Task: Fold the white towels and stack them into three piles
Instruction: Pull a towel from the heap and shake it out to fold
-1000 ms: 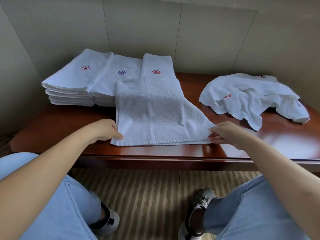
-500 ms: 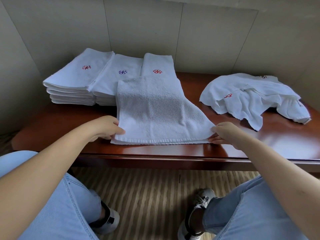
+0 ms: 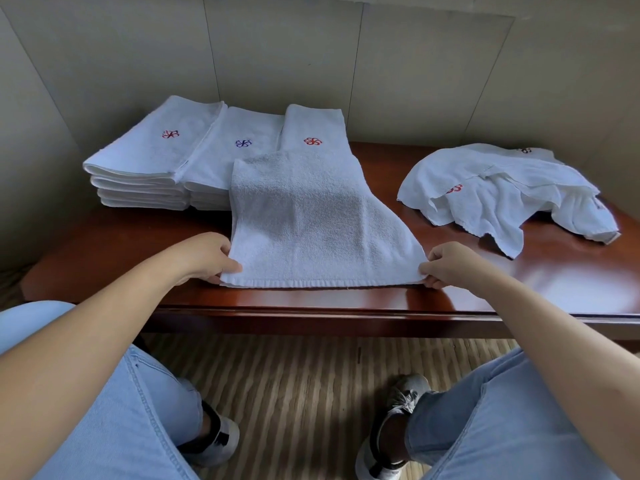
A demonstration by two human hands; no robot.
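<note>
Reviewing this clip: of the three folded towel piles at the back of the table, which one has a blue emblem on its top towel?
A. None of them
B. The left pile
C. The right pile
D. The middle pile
D: the middle pile shows a blue emblem on top, while the left pile and the right pile each show a red one.

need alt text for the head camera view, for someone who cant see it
Seen from above, a person's left hand and right hand pinch the near corners of a white towel spread on a dark wooden table. Three piles of folded towels sit at back left; a heap of unfolded towels lies at right.
</note>
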